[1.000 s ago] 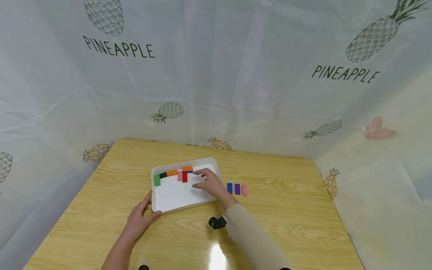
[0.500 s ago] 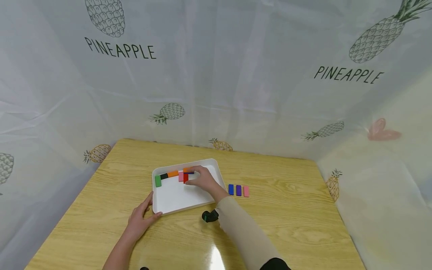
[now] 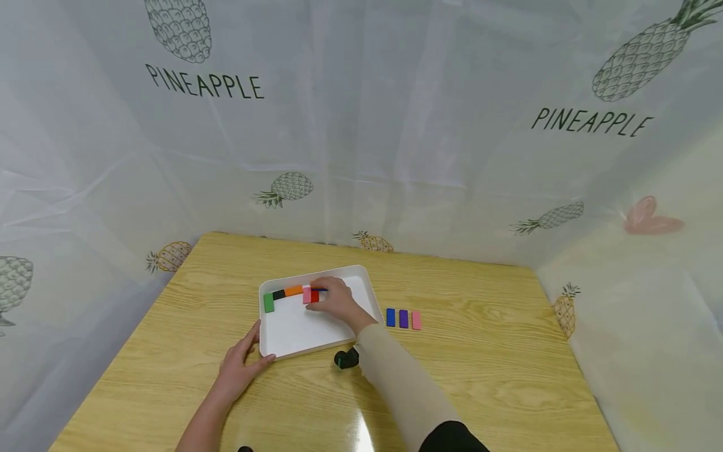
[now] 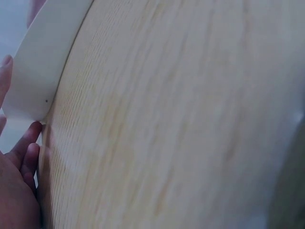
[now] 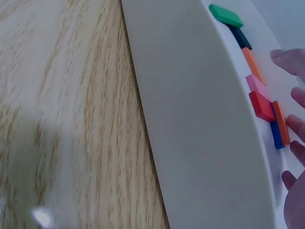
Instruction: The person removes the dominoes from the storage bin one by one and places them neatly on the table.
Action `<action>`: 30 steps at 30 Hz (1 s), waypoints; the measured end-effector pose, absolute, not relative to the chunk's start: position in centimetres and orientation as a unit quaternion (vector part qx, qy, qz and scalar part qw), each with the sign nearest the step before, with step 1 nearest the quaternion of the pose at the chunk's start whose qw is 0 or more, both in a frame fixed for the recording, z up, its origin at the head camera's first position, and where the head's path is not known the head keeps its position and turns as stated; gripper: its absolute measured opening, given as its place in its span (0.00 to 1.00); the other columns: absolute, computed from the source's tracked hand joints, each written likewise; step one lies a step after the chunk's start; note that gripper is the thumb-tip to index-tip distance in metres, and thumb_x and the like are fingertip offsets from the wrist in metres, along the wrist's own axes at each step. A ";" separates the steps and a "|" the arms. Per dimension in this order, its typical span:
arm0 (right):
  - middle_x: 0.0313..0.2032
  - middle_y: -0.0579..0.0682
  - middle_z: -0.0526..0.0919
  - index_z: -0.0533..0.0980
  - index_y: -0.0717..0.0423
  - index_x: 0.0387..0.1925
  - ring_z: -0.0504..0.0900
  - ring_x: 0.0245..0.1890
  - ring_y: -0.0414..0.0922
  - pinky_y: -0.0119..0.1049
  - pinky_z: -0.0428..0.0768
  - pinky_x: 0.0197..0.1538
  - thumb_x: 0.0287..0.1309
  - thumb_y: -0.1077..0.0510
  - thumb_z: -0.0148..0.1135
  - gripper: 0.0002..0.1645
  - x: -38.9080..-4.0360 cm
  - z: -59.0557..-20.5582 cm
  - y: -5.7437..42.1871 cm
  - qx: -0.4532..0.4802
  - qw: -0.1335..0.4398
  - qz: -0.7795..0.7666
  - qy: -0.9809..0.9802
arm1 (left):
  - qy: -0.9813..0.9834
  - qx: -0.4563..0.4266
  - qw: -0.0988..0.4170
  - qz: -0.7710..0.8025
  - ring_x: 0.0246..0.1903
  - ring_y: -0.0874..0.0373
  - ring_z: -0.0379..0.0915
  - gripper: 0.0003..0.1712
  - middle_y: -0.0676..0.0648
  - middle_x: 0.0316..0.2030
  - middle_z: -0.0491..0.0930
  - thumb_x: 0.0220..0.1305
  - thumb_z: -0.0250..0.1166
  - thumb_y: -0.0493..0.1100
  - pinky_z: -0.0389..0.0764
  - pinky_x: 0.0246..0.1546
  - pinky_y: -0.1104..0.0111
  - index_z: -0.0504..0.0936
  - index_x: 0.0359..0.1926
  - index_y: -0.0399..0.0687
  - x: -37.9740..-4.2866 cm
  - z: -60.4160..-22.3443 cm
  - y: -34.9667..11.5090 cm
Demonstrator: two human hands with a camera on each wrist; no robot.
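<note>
A white tray [image 3: 288, 333] holds a row of small blocks: green [image 3: 268, 302], black [image 3: 278, 295], orange [image 3: 294, 290], pink [image 3: 307, 295] and red [image 3: 314, 296]. My right hand [image 3: 336, 299] reaches over the row's right end, thumb and fingers spread around the red block. In the right wrist view, a second orange block [image 5: 280, 123] lies on a blue block [image 5: 277, 136] beside the red one; my fingers are close, but contact cannot be told. My left hand [image 3: 237, 367] rests at the tray's near left corner, thumb on the front edge and fingers against the left side.
On the table right of the tray lie a blue block [image 3: 391, 317], a purple block [image 3: 403, 318] and a pink block [image 3: 416, 320]. A black object [image 3: 346, 358] juts out by the right cuff. A pineapple-print sheet [image 3: 361, 125] hangs behind the wooden table [image 3: 480, 358].
My right hand has moved left over the blocks, its thumb-to-finger gap narrowing, and now covers much of the upper orange block. The left hand stays at the tray's corner. The view shifts slightly.
</note>
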State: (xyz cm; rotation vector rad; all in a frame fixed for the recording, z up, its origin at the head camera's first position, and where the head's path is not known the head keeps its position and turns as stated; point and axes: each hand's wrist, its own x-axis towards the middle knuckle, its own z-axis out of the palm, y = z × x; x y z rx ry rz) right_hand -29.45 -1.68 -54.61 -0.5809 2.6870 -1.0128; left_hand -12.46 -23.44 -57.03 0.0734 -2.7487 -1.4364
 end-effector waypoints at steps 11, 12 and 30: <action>0.58 0.41 0.75 0.80 0.42 0.55 0.64 0.63 0.45 0.52 0.56 0.66 0.50 0.48 0.75 0.28 -29.6 -54.7 -1.6 -0.194 0.101 -0.336 0.916 | -0.886 0.020 0.025 -0.462 0.56 0.42 0.67 0.49 0.36 0.59 0.73 0.61 0.70 0.50 0.67 0.57 0.49 0.54 0.76 0.46 -12.4 -56.9 -23.2; 0.58 0.41 0.76 0.80 0.42 0.54 0.64 0.63 0.45 0.52 0.56 0.66 0.50 0.48 0.75 0.27 -29.6 -54.7 -1.6 -0.196 0.101 -0.333 0.917 | -0.887 0.018 0.028 -0.460 0.56 0.42 0.67 0.49 0.36 0.59 0.73 0.61 0.70 0.50 0.67 0.56 0.49 0.54 0.76 0.45 -12.3 -56.9 -23.2; 0.51 0.45 0.77 0.83 0.45 0.52 0.68 0.55 0.46 0.38 0.69 0.59 0.48 0.60 0.77 0.26 -29.6 -54.6 -1.2 -0.201 0.112 -0.307 0.923 | -0.889 0.013 0.039 -0.457 0.56 0.43 0.68 0.48 0.38 0.57 0.75 0.61 0.70 0.49 0.69 0.55 0.52 0.55 0.75 0.44 -12.2 -56.9 -23.2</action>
